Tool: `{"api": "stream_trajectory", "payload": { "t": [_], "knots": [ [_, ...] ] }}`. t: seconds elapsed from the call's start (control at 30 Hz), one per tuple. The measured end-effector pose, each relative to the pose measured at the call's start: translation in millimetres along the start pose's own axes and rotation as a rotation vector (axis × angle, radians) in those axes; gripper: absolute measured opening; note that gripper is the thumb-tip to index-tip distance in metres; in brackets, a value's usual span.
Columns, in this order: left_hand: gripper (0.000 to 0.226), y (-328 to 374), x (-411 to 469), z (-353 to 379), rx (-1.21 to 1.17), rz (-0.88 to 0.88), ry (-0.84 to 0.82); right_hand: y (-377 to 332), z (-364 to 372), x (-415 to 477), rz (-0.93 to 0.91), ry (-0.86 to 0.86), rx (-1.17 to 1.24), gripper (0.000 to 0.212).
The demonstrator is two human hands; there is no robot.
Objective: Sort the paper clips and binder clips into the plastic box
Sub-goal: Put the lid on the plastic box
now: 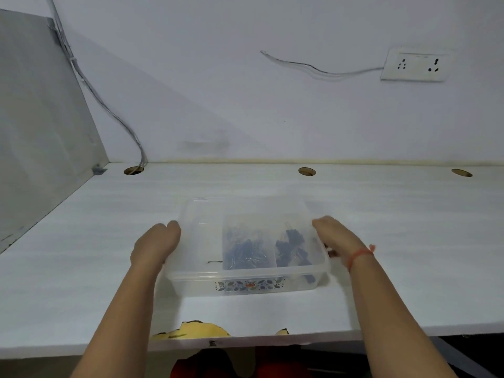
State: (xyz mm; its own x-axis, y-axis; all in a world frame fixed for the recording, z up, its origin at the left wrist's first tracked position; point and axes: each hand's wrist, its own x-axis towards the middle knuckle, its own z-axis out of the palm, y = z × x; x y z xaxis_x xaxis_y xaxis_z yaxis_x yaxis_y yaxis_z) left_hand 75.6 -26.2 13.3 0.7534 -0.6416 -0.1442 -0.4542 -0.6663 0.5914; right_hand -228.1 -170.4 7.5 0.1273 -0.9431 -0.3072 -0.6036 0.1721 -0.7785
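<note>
while the left grip [155,245] lies with straight, closed-up fingers flat against the left wall of the plastic box [245,279], the right grip [336,238] lies the same way along the right wall, so the box is pressed between two flat palms rather than clasped; neither thumb shows, and a small dark thing just beside the right grip's near edge is too blurred to name. the box sits near the middle of the tabletop [409,241], closer to the front edge than the back, and i cannot tell whether it rests on the surface or is just clear of it. inside, the blue paper clips [245,255] are heaped in the middle compartment and the dark binder clips [290,248] in the compartment at the right end, each kind apart from the other. the wide left part holds only one thin dark scrap [214,261] near its front. no loose clips show on the tabletop around the box, so the sorting looks done or very nearly so; what seems left is dealing with that scrap, if it is a clip, and setting the box where it belongs. the front edge of the tabletop is chipped [196,330] below the box.
</note>
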Motion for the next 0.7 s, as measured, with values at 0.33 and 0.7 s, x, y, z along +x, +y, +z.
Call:
{"api": "stream_trajectory", "payload": {
  "t": [0.33, 0.7],
  "knots": [
    [0.066, 41, 42, 9, -0.099, -0.096, -0.149, -39, 14, 36, 0.039, 0.012, 0.058, 0.059],
    [0.059, 29, 30, 10, -0.462, -0.141, -0.082, -29, 10, 31, 0.011, -0.006, 0.191, 0.067]
  ]
}}
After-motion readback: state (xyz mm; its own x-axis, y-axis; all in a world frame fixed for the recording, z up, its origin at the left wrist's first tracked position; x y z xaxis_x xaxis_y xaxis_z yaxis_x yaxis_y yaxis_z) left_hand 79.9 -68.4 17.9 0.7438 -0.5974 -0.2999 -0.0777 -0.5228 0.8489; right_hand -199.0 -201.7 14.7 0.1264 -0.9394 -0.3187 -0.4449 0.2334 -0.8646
